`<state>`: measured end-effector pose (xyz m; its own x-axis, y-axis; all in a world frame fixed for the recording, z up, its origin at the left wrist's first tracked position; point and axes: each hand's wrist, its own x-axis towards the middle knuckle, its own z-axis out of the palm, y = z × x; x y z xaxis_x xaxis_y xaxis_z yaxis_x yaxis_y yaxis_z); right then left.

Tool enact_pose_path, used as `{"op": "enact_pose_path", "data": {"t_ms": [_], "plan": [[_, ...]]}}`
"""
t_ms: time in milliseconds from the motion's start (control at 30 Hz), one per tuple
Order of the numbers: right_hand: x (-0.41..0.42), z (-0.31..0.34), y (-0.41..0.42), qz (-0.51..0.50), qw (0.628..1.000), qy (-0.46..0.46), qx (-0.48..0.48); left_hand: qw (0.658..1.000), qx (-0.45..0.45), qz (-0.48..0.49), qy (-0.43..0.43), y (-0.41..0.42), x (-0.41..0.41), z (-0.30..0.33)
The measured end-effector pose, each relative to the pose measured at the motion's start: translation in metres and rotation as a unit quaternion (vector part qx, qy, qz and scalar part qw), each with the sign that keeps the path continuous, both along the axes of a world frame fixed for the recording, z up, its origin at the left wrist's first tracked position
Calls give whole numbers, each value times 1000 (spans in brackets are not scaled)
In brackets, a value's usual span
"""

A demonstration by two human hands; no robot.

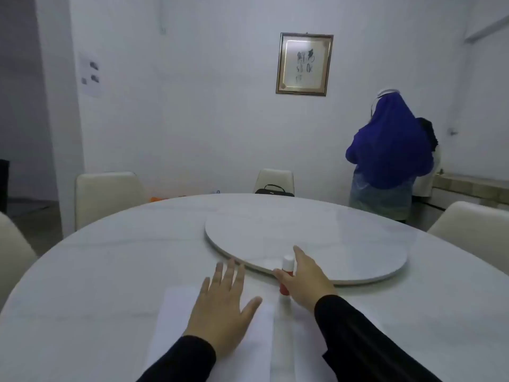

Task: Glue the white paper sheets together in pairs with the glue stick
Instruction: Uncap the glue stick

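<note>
Right hand (304,279) reaches around the upright glue stick (286,274), fingers not yet closed. Left hand (223,307) lies flat, fingers spread, on the paper (176,312). Next: grip and uncap.

paper sheets (176,307): near ends cut by bottom edge, partly under left hand (224,304)
glue stick (286,274): right side hidden by right hand (305,279)
framed calligraphy (304,64): characters unreadable

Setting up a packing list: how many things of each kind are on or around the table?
Glue stick: 1
Paper sheets, left and right, possibly stacks: 2
Turntable: 1
Chairs: 4
Black bag: 1
Total: 9
</note>
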<state>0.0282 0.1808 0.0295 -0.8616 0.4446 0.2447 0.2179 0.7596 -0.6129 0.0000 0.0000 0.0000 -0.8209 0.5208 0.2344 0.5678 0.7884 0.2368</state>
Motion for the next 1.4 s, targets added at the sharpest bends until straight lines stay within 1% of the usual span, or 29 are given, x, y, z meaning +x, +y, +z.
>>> {"op": "enact_pose_path", "data": {"t_ms": [67,167,200,333,433,500,600,667,800,900,1033,1133,1200,1300,1400], "plan": [[-6,-2,-1,-7,1000,4,-14,1000,-6,-1,-9,0,-2,-6],[-12,-10,-3,-55,998,17,18,1000,-4,4,-13,-2,-4,-10],[-13,-12,-5,-66,997,28,14,1000,-2,3,-15,-1,-5,-10],[-11,-21,-11,-47,995,67,-62,1000,19,-3,-13,-1,-7,-11],[-5,-15,-16,-26,991,90,-92,998,61,-16,-19,2,-4,-8],[3,-4,-20,-10,989,110,-100,992,115,-34,-42,4,0,-3],[19,19,-31,22,979,144,-142,973,202,-68,-88,10,12,9],[32,37,-38,44,974,166,-148,957,256,-92,-103,15,22,18],[60,65,-51,88,962,196,-170,895,406,-145,-113,23,47,43],[81,77,-59,109,955,207,-181,858,485,-130,-106,22,65,57],[106,84,-64,123,942,229,-214,832,526,-137,-110,15,88,65],[116,86,-67,108,937,247,-221,827,532,-141,-116,9,101,69],[122,88,-69,100,927,268,-245,822,538,-144,-119,6,108,70],[130,90,-70,114,918,264,-275,820,530,-152,-157,-1,116,72],[135,90,-68,150,914,237,-293,801,530,-169,-223,-9,116,73]]}}
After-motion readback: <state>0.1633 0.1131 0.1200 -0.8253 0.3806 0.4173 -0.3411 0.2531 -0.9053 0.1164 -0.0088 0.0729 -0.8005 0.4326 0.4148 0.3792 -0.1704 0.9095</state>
